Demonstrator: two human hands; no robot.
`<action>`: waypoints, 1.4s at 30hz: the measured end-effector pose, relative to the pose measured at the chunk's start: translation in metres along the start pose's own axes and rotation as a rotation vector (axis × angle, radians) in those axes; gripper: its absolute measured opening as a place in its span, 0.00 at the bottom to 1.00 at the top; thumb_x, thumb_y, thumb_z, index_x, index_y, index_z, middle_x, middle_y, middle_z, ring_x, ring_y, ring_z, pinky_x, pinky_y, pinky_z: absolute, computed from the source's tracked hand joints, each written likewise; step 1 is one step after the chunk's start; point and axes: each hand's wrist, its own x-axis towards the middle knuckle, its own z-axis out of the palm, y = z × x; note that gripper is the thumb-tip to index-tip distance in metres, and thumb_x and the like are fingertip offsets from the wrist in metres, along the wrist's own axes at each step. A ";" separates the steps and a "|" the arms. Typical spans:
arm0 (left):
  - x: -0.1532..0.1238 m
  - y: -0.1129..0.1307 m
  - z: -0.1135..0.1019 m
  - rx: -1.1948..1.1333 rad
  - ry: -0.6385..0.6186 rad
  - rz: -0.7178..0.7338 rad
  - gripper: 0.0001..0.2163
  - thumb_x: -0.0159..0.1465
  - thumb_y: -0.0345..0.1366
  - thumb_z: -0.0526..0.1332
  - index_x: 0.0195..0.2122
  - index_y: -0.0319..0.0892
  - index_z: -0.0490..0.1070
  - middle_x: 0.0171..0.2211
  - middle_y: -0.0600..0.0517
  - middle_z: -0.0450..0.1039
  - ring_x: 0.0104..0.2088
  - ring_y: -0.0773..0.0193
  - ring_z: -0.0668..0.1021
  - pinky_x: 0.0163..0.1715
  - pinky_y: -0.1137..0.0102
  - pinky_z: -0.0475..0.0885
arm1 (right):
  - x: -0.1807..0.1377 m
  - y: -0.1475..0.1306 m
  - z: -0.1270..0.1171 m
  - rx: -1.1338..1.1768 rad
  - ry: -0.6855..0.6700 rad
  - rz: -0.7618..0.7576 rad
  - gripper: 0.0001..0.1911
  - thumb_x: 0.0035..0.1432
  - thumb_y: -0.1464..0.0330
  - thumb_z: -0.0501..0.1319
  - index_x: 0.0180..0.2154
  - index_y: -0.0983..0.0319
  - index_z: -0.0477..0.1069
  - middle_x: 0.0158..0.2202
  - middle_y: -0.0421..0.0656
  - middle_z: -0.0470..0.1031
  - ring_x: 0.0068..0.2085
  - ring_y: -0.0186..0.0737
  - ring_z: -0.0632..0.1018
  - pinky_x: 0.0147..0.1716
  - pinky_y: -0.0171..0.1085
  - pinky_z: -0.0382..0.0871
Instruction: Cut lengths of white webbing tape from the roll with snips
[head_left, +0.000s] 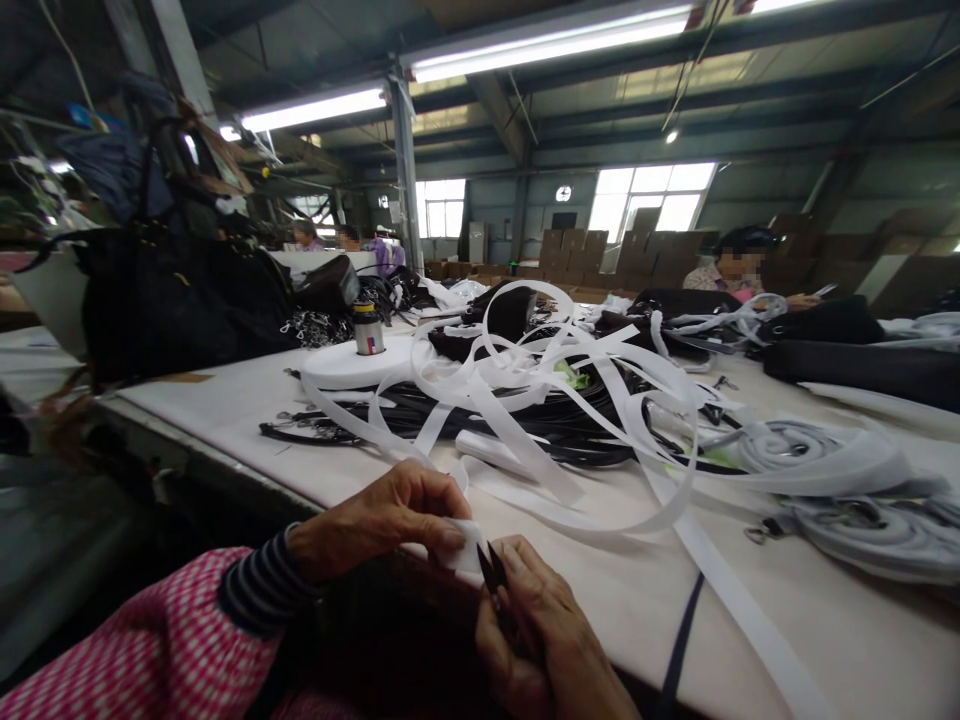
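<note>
My left hand (390, 520) pinches the end of a white ribbon tape (469, 545) at the near edge of the table, fingers closed on it. My right hand (536, 625) is closed round a small pair of black snips (491, 570), whose blades point up and touch the tape end. The tape runs off into a loose tangle of white ribbon (555, 390) lying over black straps (525, 425) in the middle of the table. A dark piece of fabric (405, 640) lies under both hands.
A white tape roll (341, 365) with a small jar (368, 330) on it sits left of the tangle. Black bags (172, 300) are stacked at the left. Coiled grey straps (847, 480) lie right. Another person (739, 265) sits across the table; cardboard boxes behind.
</note>
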 end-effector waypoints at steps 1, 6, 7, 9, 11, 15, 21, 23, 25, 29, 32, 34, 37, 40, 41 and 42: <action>0.000 0.000 0.000 -0.004 0.001 0.002 0.12 0.57 0.40 0.76 0.35 0.35 0.82 0.28 0.50 0.80 0.28 0.69 0.77 0.31 0.77 0.70 | 0.000 0.001 -0.001 0.009 0.003 0.003 0.29 0.67 0.40 0.55 0.40 0.60 0.64 0.19 0.33 0.64 0.16 0.27 0.54 0.15 0.31 0.42; -0.001 -0.004 -0.002 -0.017 0.009 -0.005 0.13 0.57 0.40 0.77 0.35 0.35 0.82 0.29 0.50 0.80 0.28 0.68 0.78 0.31 0.77 0.71 | 0.000 0.007 -0.004 0.028 -0.035 0.079 0.25 0.69 0.44 0.54 0.40 0.61 0.63 0.19 0.33 0.63 0.16 0.26 0.53 0.15 0.30 0.42; 0.000 -0.005 -0.002 -0.020 0.007 -0.013 0.13 0.57 0.40 0.77 0.35 0.35 0.82 0.29 0.49 0.80 0.29 0.67 0.78 0.31 0.76 0.72 | 0.000 0.008 -0.004 0.036 -0.041 0.088 0.25 0.70 0.45 0.54 0.40 0.60 0.63 0.19 0.33 0.63 0.16 0.26 0.53 0.15 0.30 0.42; 0.000 -0.007 -0.004 -0.029 0.007 -0.019 0.13 0.57 0.40 0.76 0.36 0.36 0.82 0.30 0.49 0.81 0.29 0.67 0.79 0.31 0.76 0.72 | 0.001 0.010 -0.005 0.050 -0.045 0.092 0.24 0.70 0.45 0.54 0.39 0.60 0.62 0.19 0.33 0.63 0.15 0.26 0.52 0.15 0.30 0.42; 0.000 -0.008 -0.007 -0.034 0.012 0.002 0.12 0.57 0.40 0.76 0.36 0.36 0.81 0.29 0.50 0.80 0.28 0.68 0.78 0.30 0.77 0.71 | 0.001 0.012 -0.005 0.051 -0.047 0.087 0.25 0.70 0.44 0.54 0.38 0.60 0.61 0.19 0.33 0.64 0.15 0.25 0.52 0.15 0.30 0.42; -0.002 -0.010 -0.010 -0.041 0.020 0.001 0.12 0.57 0.40 0.77 0.35 0.36 0.81 0.28 0.51 0.80 0.27 0.68 0.79 0.29 0.77 0.72 | 0.002 0.014 -0.004 0.045 -0.032 0.100 0.26 0.69 0.43 0.54 0.36 0.60 0.61 0.19 0.34 0.64 0.15 0.25 0.54 0.15 0.30 0.42; -0.004 -0.011 -0.005 -0.022 -0.043 -0.053 0.15 0.58 0.42 0.76 0.39 0.35 0.82 0.33 0.47 0.82 0.30 0.67 0.80 0.32 0.77 0.74 | 0.006 0.009 0.002 0.029 -0.016 0.042 0.24 0.70 0.45 0.54 0.38 0.60 0.61 0.19 0.32 0.62 0.16 0.25 0.52 0.15 0.28 0.41; -0.003 -0.011 -0.004 -0.012 -0.043 -0.069 0.15 0.58 0.42 0.76 0.39 0.35 0.82 0.33 0.48 0.82 0.30 0.67 0.80 0.32 0.76 0.75 | 0.007 0.007 0.005 0.062 -0.015 0.027 0.24 0.71 0.46 0.54 0.37 0.59 0.59 0.18 0.31 0.61 0.16 0.25 0.50 0.14 0.28 0.40; -0.003 -0.011 -0.003 -0.006 -0.029 -0.077 0.16 0.56 0.42 0.77 0.39 0.36 0.82 0.33 0.48 0.82 0.30 0.66 0.80 0.32 0.75 0.75 | 0.008 0.005 0.007 0.108 -0.016 0.030 0.22 0.71 0.47 0.54 0.37 0.59 0.58 0.19 0.31 0.60 0.16 0.25 0.48 0.14 0.28 0.39; -0.004 -0.014 -0.005 -0.010 -0.024 -0.088 0.16 0.56 0.43 0.77 0.38 0.36 0.82 0.32 0.48 0.82 0.29 0.65 0.81 0.32 0.75 0.76 | 0.009 0.001 0.010 0.123 -0.014 0.031 0.22 0.71 0.48 0.55 0.37 0.59 0.58 0.19 0.31 0.60 0.16 0.24 0.49 0.15 0.28 0.40; -0.006 -0.017 -0.008 0.004 -0.043 -0.111 0.14 0.57 0.42 0.77 0.38 0.37 0.81 0.32 0.49 0.82 0.30 0.64 0.81 0.32 0.74 0.77 | 0.010 0.000 0.010 0.111 -0.024 0.013 0.21 0.71 0.49 0.56 0.37 0.59 0.58 0.19 0.31 0.59 0.16 0.24 0.48 0.15 0.28 0.39; -0.007 -0.019 -0.010 0.003 -0.066 -0.110 0.13 0.58 0.41 0.76 0.38 0.38 0.81 0.33 0.49 0.82 0.30 0.65 0.81 0.33 0.75 0.77 | 0.011 0.000 0.009 0.109 -0.037 0.016 0.21 0.70 0.49 0.57 0.37 0.59 0.59 0.19 0.30 0.59 0.16 0.24 0.47 0.14 0.28 0.39; -0.009 -0.020 -0.011 -0.012 -0.079 -0.101 0.14 0.59 0.42 0.75 0.39 0.37 0.82 0.34 0.49 0.82 0.29 0.66 0.81 0.32 0.76 0.77 | 0.012 0.002 0.007 0.097 -0.058 0.031 0.20 0.71 0.50 0.56 0.38 0.59 0.59 0.18 0.30 0.58 0.16 0.24 0.47 0.14 0.28 0.39; -0.009 -0.019 -0.011 -0.015 -0.079 -0.107 0.14 0.60 0.43 0.75 0.39 0.36 0.82 0.33 0.49 0.82 0.29 0.67 0.81 0.32 0.77 0.77 | 0.012 0.003 0.005 0.061 -0.070 0.025 0.20 0.72 0.50 0.54 0.38 0.59 0.59 0.18 0.30 0.57 0.16 0.25 0.48 0.14 0.28 0.40; -0.009 -0.019 -0.011 -0.013 -0.083 -0.108 0.14 0.60 0.43 0.75 0.38 0.37 0.82 0.33 0.49 0.82 0.29 0.67 0.81 0.32 0.77 0.77 | 0.013 0.002 0.005 0.047 -0.070 0.022 0.20 0.73 0.50 0.53 0.38 0.59 0.59 0.18 0.30 0.57 0.16 0.25 0.48 0.14 0.28 0.40; -0.009 -0.019 -0.011 -0.009 -0.091 -0.109 0.14 0.60 0.43 0.75 0.38 0.37 0.82 0.32 0.49 0.82 0.29 0.67 0.81 0.32 0.78 0.77 | 0.013 0.002 0.004 0.033 -0.069 0.021 0.20 0.73 0.50 0.53 0.38 0.59 0.59 0.18 0.30 0.57 0.16 0.25 0.48 0.14 0.28 0.40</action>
